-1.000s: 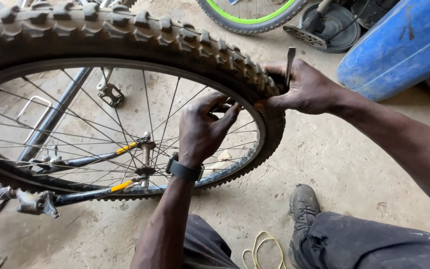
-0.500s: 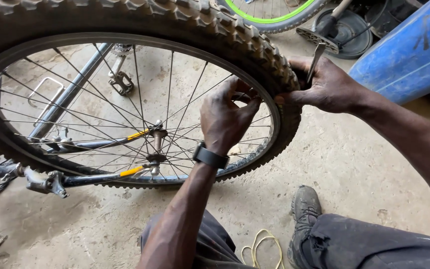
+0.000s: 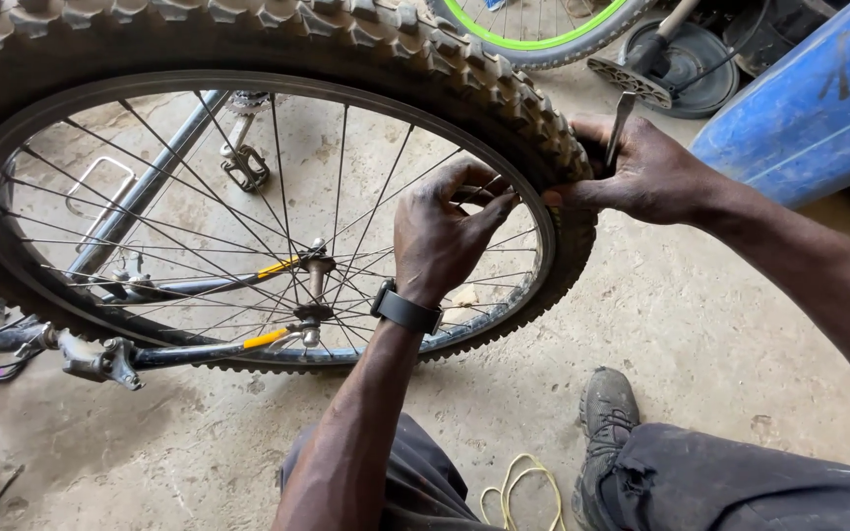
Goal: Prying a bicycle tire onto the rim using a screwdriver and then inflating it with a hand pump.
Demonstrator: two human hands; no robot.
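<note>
Our left hand (image 3: 442, 233) reaches through the spokes (image 3: 248, 216), fingers curled and pressing on the rim (image 3: 533, 211) to hold the bike wheel steady. Our right hand (image 3: 646, 169) grips the knobby tyre (image 3: 504, 93), fingers closed round a thin metal tool (image 3: 620, 126) so it can dig at the tyre edge

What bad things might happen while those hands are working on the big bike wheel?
The left hand reaches in among the thin spokes, so fingers might get pinched if the wheel turns. The right hand presses a metal tool against the knobby tyre; it could slip and jab the hand or damage the tyre.
</note>
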